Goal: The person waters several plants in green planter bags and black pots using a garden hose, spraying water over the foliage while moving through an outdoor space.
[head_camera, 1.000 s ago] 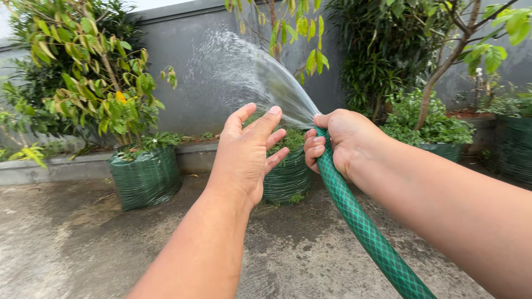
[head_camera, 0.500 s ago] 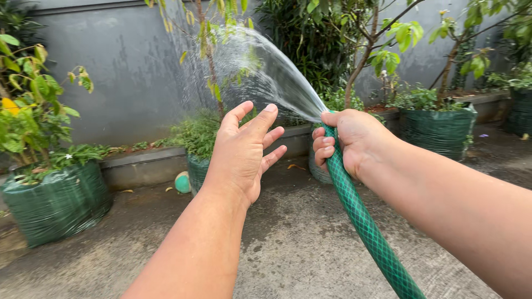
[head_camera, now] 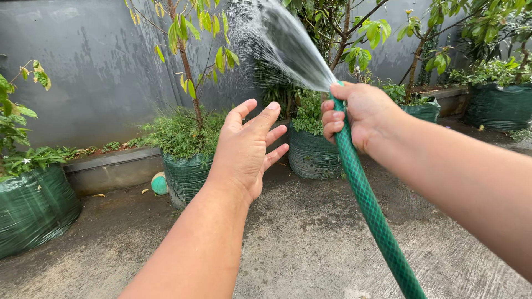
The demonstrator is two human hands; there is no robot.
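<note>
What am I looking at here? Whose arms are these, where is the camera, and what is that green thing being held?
There is no machine here, only a person at work. The one camera sits on the person's head and looks down and forward, so the two bare arms reaching into the picture are their own.

The right hand grips a green garden hose near its end, with the thumb at the opening, so the water spray fans upward and to the left. The left hand is open, fingers spread, holding nothing and apart from the hose.

The ground is wet concrete. Along a grey wall stand green grow bags with small trees and leafy plants. A small greenish ball lies beside one bag.
</note>
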